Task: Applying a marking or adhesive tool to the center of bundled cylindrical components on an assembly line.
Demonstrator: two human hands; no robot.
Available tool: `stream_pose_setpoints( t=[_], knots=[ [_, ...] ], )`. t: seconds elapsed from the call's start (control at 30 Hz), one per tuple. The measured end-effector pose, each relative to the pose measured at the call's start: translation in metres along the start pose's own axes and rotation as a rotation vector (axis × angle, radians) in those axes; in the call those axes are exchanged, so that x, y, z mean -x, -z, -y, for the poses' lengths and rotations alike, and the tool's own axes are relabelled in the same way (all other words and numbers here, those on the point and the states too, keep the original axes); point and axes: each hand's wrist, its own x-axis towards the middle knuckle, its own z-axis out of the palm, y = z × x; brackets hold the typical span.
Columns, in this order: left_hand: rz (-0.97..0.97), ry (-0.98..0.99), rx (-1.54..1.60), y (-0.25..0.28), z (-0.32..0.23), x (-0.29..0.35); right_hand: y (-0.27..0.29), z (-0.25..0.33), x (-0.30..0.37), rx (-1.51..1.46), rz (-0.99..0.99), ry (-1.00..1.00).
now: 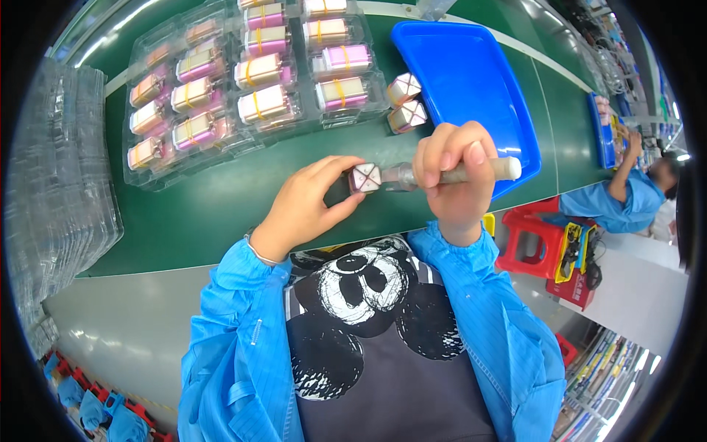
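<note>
My left hand [305, 202] pinches a small block [364, 178] between thumb and forefinger on the green bench. The block's white top carries a dark cross. My right hand [458, 166] has its fingers wrapped round a pen-shaped tool [508, 169] with a pale barrel and a translucent front end. This tool lies almost level, its front end close to the block's right side; whether they touch I cannot tell. Two similar cross-marked blocks [407, 116] stand just beyond my right hand, beside the blue tray [526, 140].
Clear plastic trays [254, 131] at the back left hold several pink and cream blocks with yellow bands. A tall stack of clear trays [66, 177] rises at the left. To the right are a red stool [534, 239] and a person in blue [626, 195] at a bench.
</note>
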Motion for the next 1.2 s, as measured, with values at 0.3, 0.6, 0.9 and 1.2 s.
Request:
stream_pose_setpoints(
  t=[0.3,0.6,0.9,1.2],
  knots=[
    [-0.064,-0.098,-0.110,-0.011,0.008,0.001,-0.006,-0.008,-0.002,0.009,0.015,-0.036],
    [-0.163,0.010,-0.109,-0.015,0.011,0.006,-0.013,0.006,0.005,0.130,-0.032,-0.099],
    [-0.134,-0.183,-0.104,-0.011,0.012,-0.007,-0.009,-0.004,0.011,0.125,-0.082,-0.090],
    [-0.048,-0.080,-0.083,-0.011,0.011,-0.006,-0.011,-0.012,0.018,0.132,-0.047,-0.094]
  ],
)
